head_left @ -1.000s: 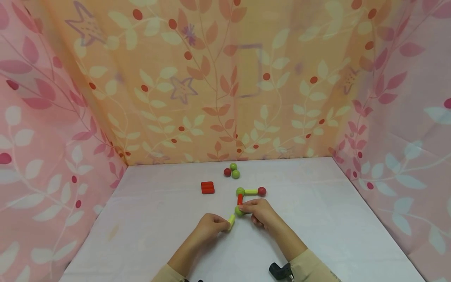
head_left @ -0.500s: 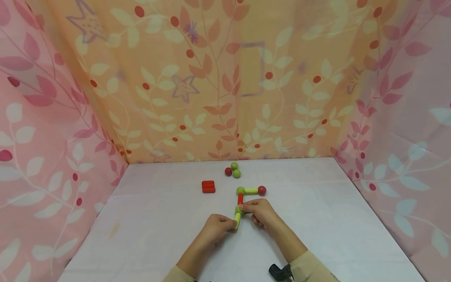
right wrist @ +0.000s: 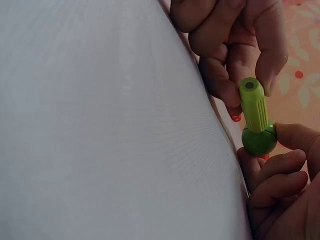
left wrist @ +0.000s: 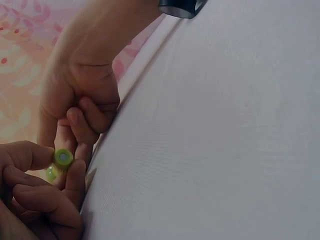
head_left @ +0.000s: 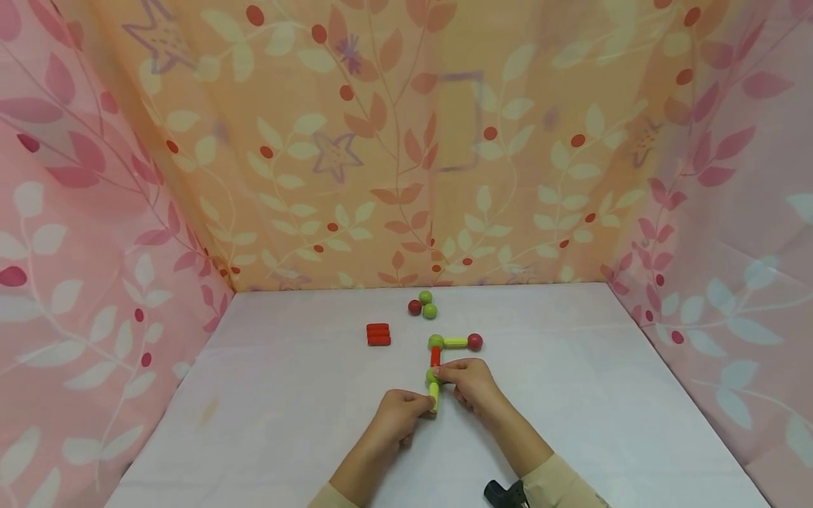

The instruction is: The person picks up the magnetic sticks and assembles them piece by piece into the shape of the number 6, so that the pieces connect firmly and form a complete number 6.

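On the white table lies a chain of toy pieces: a red ball, a pale green rod, a green ball and a red rod. It ends at a second green ball. My right hand pinches that second ball. My left hand pinches a short green rod. The rod's far end touches the held ball. Both hands rest low on the table, close together.
A stack of red rods lies left of the chain. Three loose balls, two green and one red, sit near the back. Leaf-patterned cloth walls close in the table on three sides. A black device shows by my right sleeve.
My left hand moved right and swung the green rod from a tilt at the left into line below the green ball, where it now touches. The right hand stayed put.
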`<state>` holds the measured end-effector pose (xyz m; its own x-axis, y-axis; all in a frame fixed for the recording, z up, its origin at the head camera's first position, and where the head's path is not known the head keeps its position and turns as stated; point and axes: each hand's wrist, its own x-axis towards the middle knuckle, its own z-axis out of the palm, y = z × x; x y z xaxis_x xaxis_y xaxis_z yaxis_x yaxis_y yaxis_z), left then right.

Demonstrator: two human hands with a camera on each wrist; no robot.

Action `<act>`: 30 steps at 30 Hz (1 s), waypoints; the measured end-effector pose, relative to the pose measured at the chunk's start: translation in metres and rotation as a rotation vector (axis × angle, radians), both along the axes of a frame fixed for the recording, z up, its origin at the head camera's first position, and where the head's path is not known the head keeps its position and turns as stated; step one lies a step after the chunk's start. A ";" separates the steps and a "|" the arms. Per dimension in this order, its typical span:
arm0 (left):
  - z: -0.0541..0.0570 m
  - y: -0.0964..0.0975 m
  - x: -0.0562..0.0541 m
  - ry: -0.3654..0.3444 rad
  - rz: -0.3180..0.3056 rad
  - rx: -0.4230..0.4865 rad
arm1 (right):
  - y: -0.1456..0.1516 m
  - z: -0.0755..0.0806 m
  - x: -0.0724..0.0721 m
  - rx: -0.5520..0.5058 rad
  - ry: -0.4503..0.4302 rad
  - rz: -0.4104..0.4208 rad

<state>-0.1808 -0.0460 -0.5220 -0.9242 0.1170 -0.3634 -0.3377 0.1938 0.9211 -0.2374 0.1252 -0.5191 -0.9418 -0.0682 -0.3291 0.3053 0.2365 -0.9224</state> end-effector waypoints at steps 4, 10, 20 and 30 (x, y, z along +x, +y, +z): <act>0.001 0.001 0.001 -0.002 0.009 -0.018 | 0.000 0.001 0.001 0.020 -0.003 0.002; 0.003 0.002 0.001 -0.020 0.043 -0.038 | 0.000 0.004 0.002 0.049 0.013 0.022; 0.002 0.002 0.000 -0.016 0.057 -0.047 | 0.000 0.008 0.004 0.101 0.041 0.056; 0.001 0.001 -0.001 -0.012 0.054 -0.055 | 0.003 0.010 0.000 0.164 0.085 0.130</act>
<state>-0.1814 -0.0447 -0.5214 -0.9243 0.0467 -0.3787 -0.3596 0.2254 0.9055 -0.2379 0.1279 -0.5086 -0.9535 -0.1433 -0.2652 0.1846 0.4178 -0.8896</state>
